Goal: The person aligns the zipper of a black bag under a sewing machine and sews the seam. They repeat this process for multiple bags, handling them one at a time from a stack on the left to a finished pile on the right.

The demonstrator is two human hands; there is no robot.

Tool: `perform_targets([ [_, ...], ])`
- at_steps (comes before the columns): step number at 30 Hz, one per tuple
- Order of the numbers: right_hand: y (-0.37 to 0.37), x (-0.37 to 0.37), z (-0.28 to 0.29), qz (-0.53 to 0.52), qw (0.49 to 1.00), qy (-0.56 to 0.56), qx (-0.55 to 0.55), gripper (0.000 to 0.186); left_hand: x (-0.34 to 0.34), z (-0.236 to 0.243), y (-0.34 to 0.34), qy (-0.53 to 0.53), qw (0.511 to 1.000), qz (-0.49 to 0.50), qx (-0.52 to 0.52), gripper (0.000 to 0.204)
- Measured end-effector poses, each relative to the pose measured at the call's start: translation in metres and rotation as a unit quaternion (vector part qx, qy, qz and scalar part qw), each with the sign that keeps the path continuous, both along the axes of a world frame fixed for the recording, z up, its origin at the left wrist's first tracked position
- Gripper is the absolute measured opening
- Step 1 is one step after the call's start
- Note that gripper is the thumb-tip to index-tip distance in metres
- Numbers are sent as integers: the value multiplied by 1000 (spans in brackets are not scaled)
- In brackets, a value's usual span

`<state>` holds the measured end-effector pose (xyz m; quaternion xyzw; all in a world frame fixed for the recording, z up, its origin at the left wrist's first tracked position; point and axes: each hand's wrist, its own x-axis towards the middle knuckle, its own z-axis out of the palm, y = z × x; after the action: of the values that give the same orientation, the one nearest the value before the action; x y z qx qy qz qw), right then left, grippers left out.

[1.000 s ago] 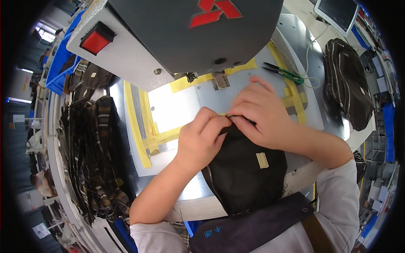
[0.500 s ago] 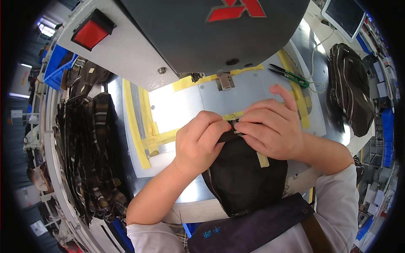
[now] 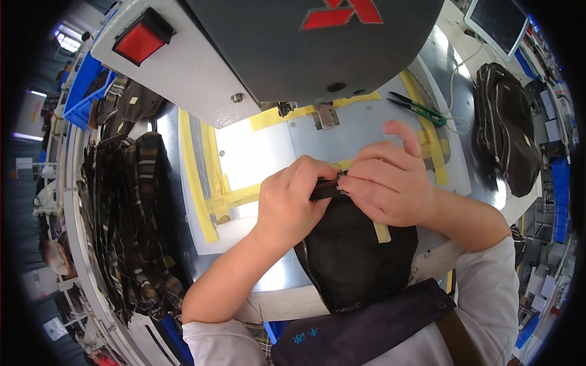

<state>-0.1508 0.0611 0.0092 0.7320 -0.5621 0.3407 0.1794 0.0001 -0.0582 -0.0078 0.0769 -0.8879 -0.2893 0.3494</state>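
A black fabric bag piece (image 3: 360, 256) lies over the front edge of the worktable, with a metal zipper running down its left side. At its far end, a short stretch of zipper tape (image 3: 325, 188) with copper-coloured teeth shows between my hands. My left hand (image 3: 288, 200) pinches this tape between thumb and fingers. Against it, my right hand (image 3: 390, 186) pinches a small metal piece at the tape's end, perhaps the slider; its little finger is raised. The fingertips partly hide that piece. A strip of yellow tape (image 3: 382, 232) sticks out below my right hand.
A large dark grey machine head (image 3: 329, 55) with a red switch (image 3: 143, 40) overhangs the metal plate (image 3: 250, 152). Green-handled scissors (image 3: 421, 110) lie beyond my right hand. A dark zippered bag (image 3: 508, 128) is far right; piled fabric (image 3: 131, 226) lies left, near a blue bin (image 3: 85, 91).
My left hand has shifted slightly right and turned, so the zipper teeth now show. My right hand has moved a little left, and the machine appears slightly shifted in view.
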Motion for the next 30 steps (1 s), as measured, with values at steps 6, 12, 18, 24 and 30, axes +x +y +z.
perform_targets([
  [6, -2, -4, 3, 6, 993, -71, 90, 17, 2, 7, -4, -85, 982, 24, 168, 19],
  [12, -8, -15, 0, 1, 968, -148, 203, 14, -2, 4, -6, -141, 950, 19, 280, 13],
  [18, -11, -22, -8, 10, 936, -248, 250, 13, 1, 8, -4, -161, 962, 5, 221, 14],
  [24, -13, -26, -10, 3, 927, -265, 264, 15, 0, 13, -11, -206, 928, -21, 311, 18],
  [30, -11, -23, -12, -8, 923, -276, 270, 14, -1, 10, -6, -192, 937, -1, 293, 17],
])
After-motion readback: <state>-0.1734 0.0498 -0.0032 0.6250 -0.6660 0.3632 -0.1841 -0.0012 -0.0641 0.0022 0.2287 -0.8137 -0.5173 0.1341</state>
